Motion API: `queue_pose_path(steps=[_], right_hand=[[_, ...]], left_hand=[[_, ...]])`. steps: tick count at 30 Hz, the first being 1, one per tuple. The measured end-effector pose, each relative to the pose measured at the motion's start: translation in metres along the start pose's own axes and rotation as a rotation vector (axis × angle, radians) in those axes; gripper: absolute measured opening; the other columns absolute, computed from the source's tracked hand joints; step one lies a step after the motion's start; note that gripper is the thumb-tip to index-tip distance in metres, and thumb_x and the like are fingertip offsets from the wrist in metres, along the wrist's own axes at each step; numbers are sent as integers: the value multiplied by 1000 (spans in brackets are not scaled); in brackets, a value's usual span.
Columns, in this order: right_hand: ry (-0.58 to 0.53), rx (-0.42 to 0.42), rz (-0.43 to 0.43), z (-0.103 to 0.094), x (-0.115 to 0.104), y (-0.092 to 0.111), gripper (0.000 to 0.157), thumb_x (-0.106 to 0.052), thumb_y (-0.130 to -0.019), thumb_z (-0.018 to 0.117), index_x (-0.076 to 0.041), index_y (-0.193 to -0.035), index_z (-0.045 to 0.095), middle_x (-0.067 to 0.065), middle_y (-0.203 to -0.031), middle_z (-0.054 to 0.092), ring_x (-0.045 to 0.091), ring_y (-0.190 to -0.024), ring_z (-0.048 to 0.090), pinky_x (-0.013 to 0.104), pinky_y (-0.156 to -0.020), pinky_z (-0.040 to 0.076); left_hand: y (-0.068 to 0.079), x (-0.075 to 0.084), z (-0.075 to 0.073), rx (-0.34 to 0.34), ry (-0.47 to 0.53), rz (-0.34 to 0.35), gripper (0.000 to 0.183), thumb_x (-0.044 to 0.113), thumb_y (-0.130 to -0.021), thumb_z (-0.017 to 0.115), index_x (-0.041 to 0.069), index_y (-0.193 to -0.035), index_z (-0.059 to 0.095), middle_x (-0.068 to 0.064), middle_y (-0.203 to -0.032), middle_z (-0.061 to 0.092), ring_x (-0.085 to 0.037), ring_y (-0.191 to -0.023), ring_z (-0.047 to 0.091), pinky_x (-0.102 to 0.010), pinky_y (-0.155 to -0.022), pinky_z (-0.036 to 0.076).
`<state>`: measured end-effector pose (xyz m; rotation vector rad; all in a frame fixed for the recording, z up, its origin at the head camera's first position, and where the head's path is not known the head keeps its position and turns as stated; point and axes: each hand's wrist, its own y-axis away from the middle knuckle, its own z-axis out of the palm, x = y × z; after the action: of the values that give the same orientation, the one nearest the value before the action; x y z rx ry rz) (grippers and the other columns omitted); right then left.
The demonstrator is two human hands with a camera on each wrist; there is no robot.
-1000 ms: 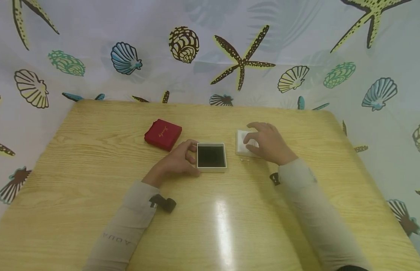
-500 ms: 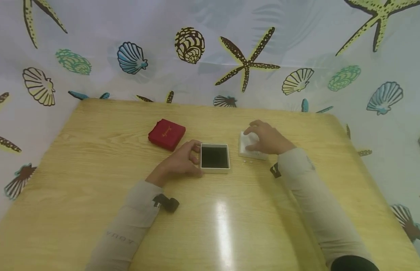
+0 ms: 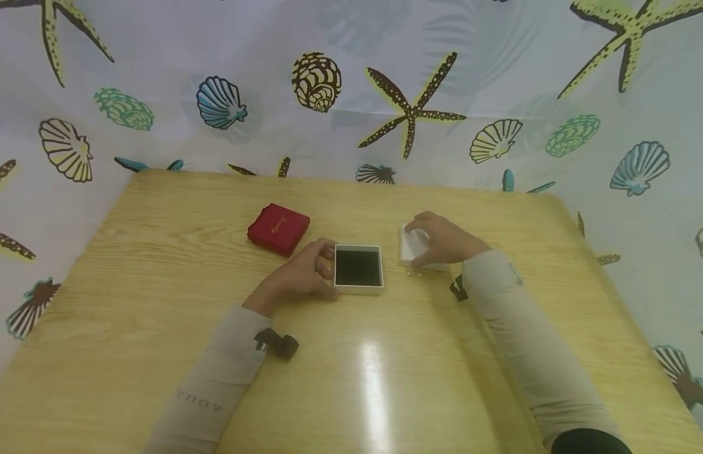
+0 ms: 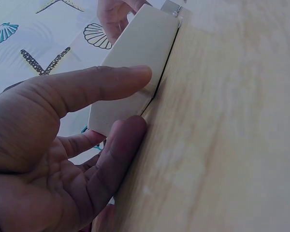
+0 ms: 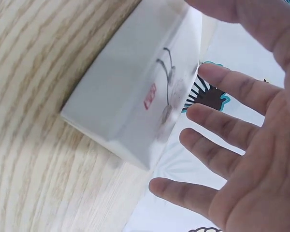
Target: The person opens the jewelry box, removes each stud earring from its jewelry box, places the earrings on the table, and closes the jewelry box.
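In the head view, my left hand point(image 3: 306, 270) holds the left end of a small square white box point(image 3: 359, 290) with a dark inside. The left wrist view shows its thumb along the box wall and curled fingers at the end. My right hand point(image 3: 444, 239) is over a white box lid point(image 3: 406, 252) to the right, index fingertip and thumb tip at its far and near edges. The right wrist view shows the lid's top with dark curved lines and a red mark point(image 5: 150, 96), the fingers fairly straight beside it. Two tiny pale pieces point(image 3: 415, 275) lie just in front of the lid.
A dark red pouch-like packet point(image 3: 279, 230) with gold lettering lies behind the left hand on the wood-grain table point(image 3: 328, 378). Behind the table hangs a white curtain point(image 3: 260, 142) printed with shells and starfish.
My right hand has lowered onto the lid, and its thumb and index finger have drawn closer together. The left hand stays at the open box; the whole view has shifted slightly.
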<state>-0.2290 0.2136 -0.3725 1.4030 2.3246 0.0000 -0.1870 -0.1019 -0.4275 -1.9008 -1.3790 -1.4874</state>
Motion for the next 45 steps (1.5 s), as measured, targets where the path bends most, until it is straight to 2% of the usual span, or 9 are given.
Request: queue_pose_path(steps=[8, 15, 23, 30, 38, 45], right_hand=[[-5, 0, -13, 1, 2, 2, 75, -18, -74, 85, 1, -139, 52, 27, -145, 46, 41, -123, 52, 54, -101, 50], [-65, -9, 34, 4, 3, 3, 80, -11, -74, 84, -3, -143, 46, 24, -143, 48, 36, -117, 53, 52, -97, 52], [-57, 0, -1, 6, 6, 3, 81, -13, -72, 87, -4, -142, 48, 25, -139, 50, 37, -116, 52, 53, -95, 51], [8, 43, -18, -1, 2, 5, 83, -16, -72, 86, -5, -144, 47, 24, -143, 48, 35, -117, 51, 50, -95, 51], [-5, 44, -6, -8, -6, 8, 86, -17, -71, 86, -6, -146, 45, 23, -146, 46, 35, -120, 49, 52, -97, 50], [8, 62, -42, -13, -19, 11, 83, -18, -74, 85, -5, -145, 45, 23, -145, 48, 36, -120, 51, 52, -97, 50]], left_hand=[[0, 2, 2, 1, 15, -1, 90, 10, -70, 88, 19, -144, 39, -8, -137, 49, -26, -113, 59, -36, -94, 52], [1, 1, 1, 3, 9, 6, 91, 11, -70, 88, 18, -145, 38, -9, -138, 49, -26, -112, 60, -35, -92, 53], [2, 0, 3, 7, 8, -17, 90, 12, -70, 89, 18, -145, 39, -9, -137, 51, -25, -110, 60, -34, -91, 53], [1, 2, 2, 13, -1, -3, 90, 11, -70, 89, 18, -144, 38, -9, -136, 51, -24, -109, 60, -33, -90, 52], [2, 1, 2, 12, -7, -1, 90, 11, -71, 88, 17, -145, 38, -9, -137, 50, -25, -110, 60, -34, -91, 53], [2, 1, 1, 8, -2, 16, 89, 10, -72, 87, 14, -145, 37, -11, -139, 49, -26, -112, 60, -31, -87, 54]])
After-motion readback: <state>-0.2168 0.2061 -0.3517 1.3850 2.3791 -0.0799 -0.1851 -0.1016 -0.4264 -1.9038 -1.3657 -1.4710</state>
